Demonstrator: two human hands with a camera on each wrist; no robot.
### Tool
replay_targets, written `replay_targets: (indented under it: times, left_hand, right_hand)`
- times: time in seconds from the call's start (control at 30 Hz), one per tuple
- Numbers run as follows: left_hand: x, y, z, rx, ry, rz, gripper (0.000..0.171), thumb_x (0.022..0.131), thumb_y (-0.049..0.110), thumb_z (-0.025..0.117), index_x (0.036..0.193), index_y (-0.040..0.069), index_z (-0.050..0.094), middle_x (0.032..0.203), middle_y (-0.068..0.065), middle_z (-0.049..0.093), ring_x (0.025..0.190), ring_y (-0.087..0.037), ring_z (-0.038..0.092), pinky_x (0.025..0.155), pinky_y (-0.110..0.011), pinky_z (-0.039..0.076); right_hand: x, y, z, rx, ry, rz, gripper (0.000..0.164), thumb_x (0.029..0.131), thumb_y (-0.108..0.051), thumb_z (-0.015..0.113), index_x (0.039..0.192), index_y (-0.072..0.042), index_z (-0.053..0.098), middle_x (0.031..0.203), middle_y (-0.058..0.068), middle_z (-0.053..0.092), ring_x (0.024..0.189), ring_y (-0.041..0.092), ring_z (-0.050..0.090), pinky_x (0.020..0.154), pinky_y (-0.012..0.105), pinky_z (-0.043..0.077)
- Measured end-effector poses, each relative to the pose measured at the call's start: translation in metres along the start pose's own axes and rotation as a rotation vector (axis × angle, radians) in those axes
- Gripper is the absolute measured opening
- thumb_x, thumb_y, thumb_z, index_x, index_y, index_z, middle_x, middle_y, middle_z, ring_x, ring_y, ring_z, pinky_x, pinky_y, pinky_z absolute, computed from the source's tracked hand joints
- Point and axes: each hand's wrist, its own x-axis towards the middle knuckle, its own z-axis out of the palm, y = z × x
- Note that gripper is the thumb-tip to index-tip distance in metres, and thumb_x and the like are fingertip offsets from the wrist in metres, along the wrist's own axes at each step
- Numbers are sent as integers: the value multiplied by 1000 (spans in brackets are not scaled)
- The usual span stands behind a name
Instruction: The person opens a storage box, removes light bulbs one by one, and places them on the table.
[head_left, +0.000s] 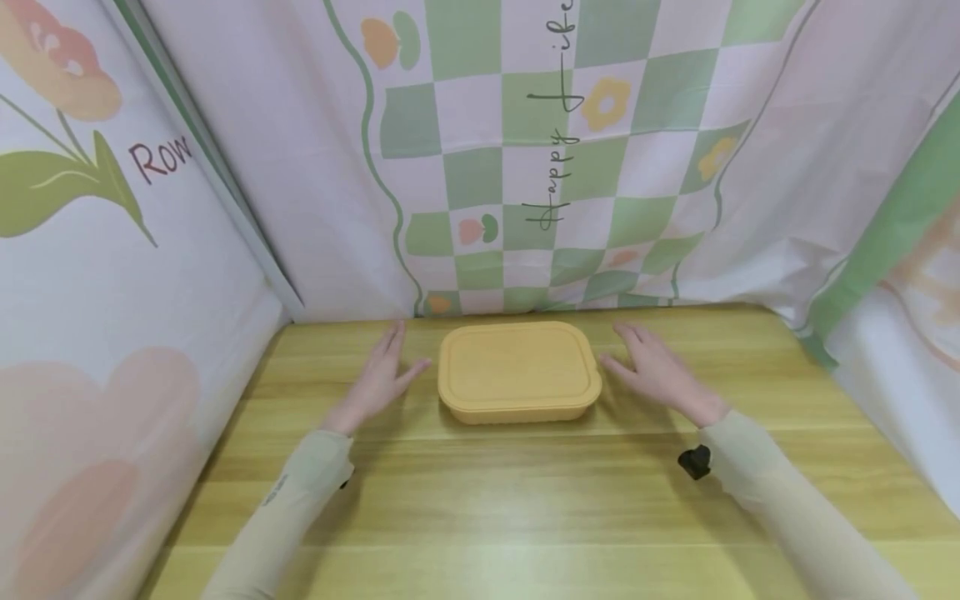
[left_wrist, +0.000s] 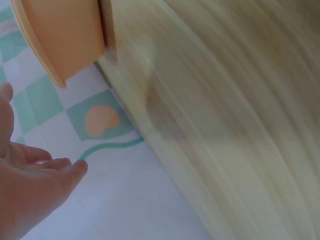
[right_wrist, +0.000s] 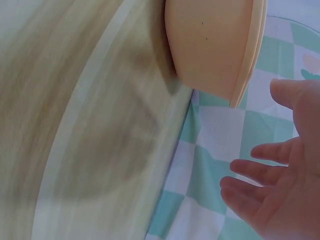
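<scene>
A yellow lidded food box [head_left: 517,367] sits near the middle of the back edge of the desk [head_left: 480,500]. The left hand [head_left: 371,385] and right hand [head_left: 666,375] are just beside its two ends, stretched out loosely, holding nothing.
</scene>
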Motion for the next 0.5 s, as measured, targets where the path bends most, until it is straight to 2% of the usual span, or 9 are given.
replay_targets:
  times: [0.17,0.27,0.37,0.5]
  left_hand:
    - [1,5,6,-20,21,17,78,100,38,58,153,-7,23,159,-29,26,148,-46,26,123,-58,24]
    - [3,8,10,-43,23,22,72,99,35,60,150,-6,32,155,-28,36,144,-44,36,121,-56,31]
    - [5,12,13,-60,22,41,66,99,33,61,147,-7,38,148,-29,45,134,-44,49,114,-54,43]
    - [8,16,15,-103,15,63,61,98,25,63,142,-12,42,139,-32,52,122,-45,57,103,-50,54]
  right_hand:
    - [1,-5,4,27,5,-10,71,103,-41,51,145,14,34,145,38,41,134,55,40,112,67,35]
    - [1,-8,6,42,9,-30,67,103,-39,51,141,15,40,140,38,47,129,55,46,109,67,40]
    - [1,-11,9,52,17,-45,64,103,-37,52,138,16,44,135,38,52,125,54,50,106,65,44]
    - [3,-15,12,65,40,-62,60,102,-34,55,134,16,48,129,36,57,118,50,57,100,61,50]
